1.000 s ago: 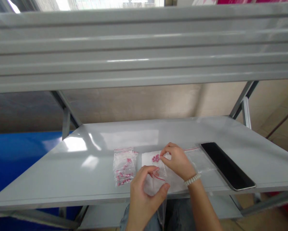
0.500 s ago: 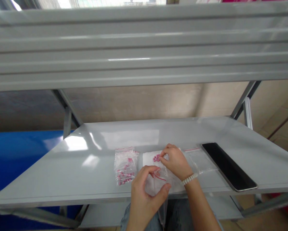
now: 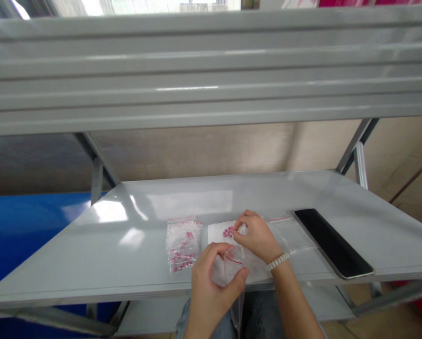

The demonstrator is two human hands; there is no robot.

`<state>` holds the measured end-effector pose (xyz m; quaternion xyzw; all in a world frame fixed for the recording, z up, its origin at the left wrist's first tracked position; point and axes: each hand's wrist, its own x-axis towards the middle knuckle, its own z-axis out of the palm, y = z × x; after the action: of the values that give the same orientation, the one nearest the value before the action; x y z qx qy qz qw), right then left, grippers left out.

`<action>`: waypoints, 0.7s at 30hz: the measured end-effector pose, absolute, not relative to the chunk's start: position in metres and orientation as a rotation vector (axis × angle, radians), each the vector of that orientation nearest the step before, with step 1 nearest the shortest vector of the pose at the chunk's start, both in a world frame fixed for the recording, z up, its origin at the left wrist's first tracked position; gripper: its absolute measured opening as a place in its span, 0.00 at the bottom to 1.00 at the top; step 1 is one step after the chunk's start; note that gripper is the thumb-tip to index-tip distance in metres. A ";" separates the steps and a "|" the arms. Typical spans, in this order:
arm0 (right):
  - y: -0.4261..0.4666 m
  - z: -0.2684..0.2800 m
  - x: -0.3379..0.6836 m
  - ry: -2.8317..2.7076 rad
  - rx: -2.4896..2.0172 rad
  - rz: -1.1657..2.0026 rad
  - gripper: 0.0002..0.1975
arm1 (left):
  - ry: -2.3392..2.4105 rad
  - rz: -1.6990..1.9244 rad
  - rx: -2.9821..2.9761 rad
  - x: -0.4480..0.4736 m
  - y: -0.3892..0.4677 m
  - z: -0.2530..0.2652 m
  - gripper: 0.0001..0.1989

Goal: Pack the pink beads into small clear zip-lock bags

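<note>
My left hand (image 3: 212, 287) holds a clear zip-lock bag (image 3: 234, 262) with a red closing strip, gripped near its top between fingers and thumb. The bag hangs down past the shelf's front edge, over my lap. My right hand (image 3: 255, 235) has thumb and forefinger pinched at the right side of a small cluster of pink beads (image 3: 227, 231). Whatever sits between those fingertips is too small to make out. The beads lie on a white sheet (image 3: 214, 234), partly covered by both hands. A pale beaded bracelet (image 3: 277, 262) circles my right wrist.
To the left lie overlapping clear bags (image 3: 183, 245) with pink beads inside. On the right, a flat clear zip bag (image 3: 291, 234) rests beside a black tablet-like device (image 3: 332, 242). A grey ribbed shelf (image 3: 211, 70) crosses above the white work surface (image 3: 91, 259).
Both hands keep nearly the same place, the right fingertips still at the beads and the left still on the bag. The view has shifted very slightly.
</note>
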<state>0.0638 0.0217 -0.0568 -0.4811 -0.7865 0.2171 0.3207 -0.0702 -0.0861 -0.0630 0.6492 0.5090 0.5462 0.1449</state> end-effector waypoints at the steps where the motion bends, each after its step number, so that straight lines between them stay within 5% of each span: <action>1: 0.022 -0.055 0.066 -2.055 -1.243 0.584 0.05 | 1.468 1.587 1.861 -0.070 -0.086 -0.063 0.09; 12: 0.011 -0.035 0.092 -1.893 -0.335 1.279 0.03 | 1.473 1.616 1.839 -0.067 -0.086 -0.058 0.09; 21: 0.025 -0.057 0.079 -2.007 -1.124 0.583 0.07 | 1.503 1.606 1.822 -0.067 -0.085 -0.060 0.10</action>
<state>0.0786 0.0246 -0.0571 -0.4391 -0.7840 0.2279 0.3751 -0.0675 -0.0853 -0.0598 0.6314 0.5207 0.5567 0.1422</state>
